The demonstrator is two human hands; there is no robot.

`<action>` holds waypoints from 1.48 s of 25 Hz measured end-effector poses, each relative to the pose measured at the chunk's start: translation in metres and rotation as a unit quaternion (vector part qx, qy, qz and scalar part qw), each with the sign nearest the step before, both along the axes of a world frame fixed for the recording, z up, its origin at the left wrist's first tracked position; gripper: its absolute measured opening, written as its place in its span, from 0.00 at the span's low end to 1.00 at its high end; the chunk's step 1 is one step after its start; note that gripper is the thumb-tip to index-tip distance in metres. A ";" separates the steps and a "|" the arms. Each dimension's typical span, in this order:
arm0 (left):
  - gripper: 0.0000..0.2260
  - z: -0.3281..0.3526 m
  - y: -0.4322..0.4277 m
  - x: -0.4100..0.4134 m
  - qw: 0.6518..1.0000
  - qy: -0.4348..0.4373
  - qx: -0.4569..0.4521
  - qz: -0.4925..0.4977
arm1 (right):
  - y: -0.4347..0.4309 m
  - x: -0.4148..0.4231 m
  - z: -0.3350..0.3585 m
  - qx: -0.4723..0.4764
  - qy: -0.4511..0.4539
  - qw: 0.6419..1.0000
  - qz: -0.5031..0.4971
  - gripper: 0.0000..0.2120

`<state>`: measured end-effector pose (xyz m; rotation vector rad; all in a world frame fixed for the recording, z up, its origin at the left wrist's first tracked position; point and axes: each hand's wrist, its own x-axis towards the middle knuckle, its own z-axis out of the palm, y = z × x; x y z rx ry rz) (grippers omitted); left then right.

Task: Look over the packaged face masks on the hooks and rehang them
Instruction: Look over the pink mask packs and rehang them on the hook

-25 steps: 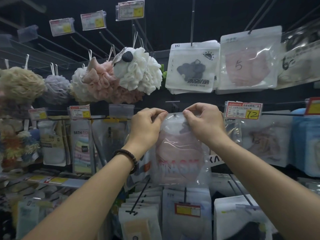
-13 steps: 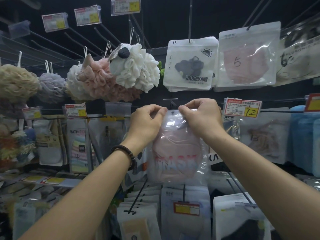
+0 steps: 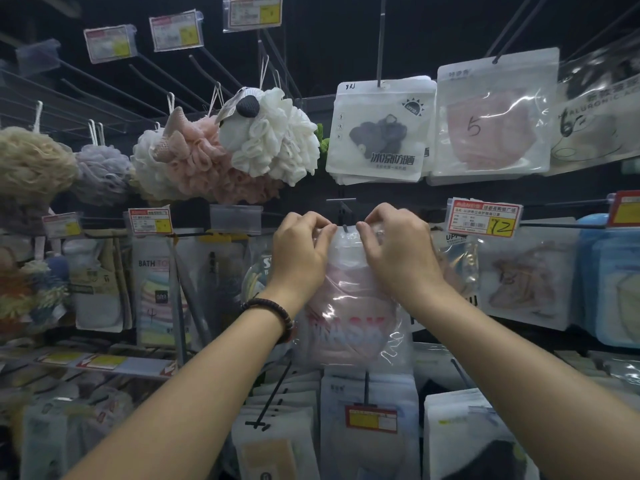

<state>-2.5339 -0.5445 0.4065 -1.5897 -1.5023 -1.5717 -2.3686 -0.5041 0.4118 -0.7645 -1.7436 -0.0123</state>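
Both hands pinch the top edge of the clear plastic pouch holding a pink face mask [image 3: 349,327], which hangs at the centre of the view. The left hand [image 3: 301,258] is at its eleven o'clock and the right hand [image 3: 398,254] at one o'clock, fingers curled on the film. The thin black metal hook [image 3: 343,216] shows at twelve o'clock between the fingertips; whether its tip is through the hang hole cannot be told. The likely risk is that the slippery film buckles, the hole misses or tears, and the pouch drops onto the white packets [image 3: 394,393] at six o'clock.
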 end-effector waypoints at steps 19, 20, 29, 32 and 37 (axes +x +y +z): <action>0.39 -0.129 -0.049 0.014 0.991 0.055 -0.118 -0.010 | -0.030 0.040 -0.110 -0.027 -0.161 0.986 0.018 0.43; 0.40 -0.130 -0.049 0.020 0.992 0.023 -0.123 -0.028 | -0.035 0.037 -0.109 -0.074 -0.131 0.987 0.056 0.45; 0.46 -0.122 -0.051 0.007 0.976 0.179 -0.119 0.026 | -0.020 0.046 -0.121 0.111 -0.249 0.960 -0.067 0.37; 0.44 -0.118 -0.045 -0.012 0.954 0.260 -0.129 0.074 | -0.008 0.050 -0.119 0.139 -0.292 0.941 -0.096 0.35; 0.44 -0.110 -0.025 -0.026 0.931 0.309 -0.162 0.107 | 0.007 0.045 -0.111 0.093 -0.361 0.919 -0.131 0.41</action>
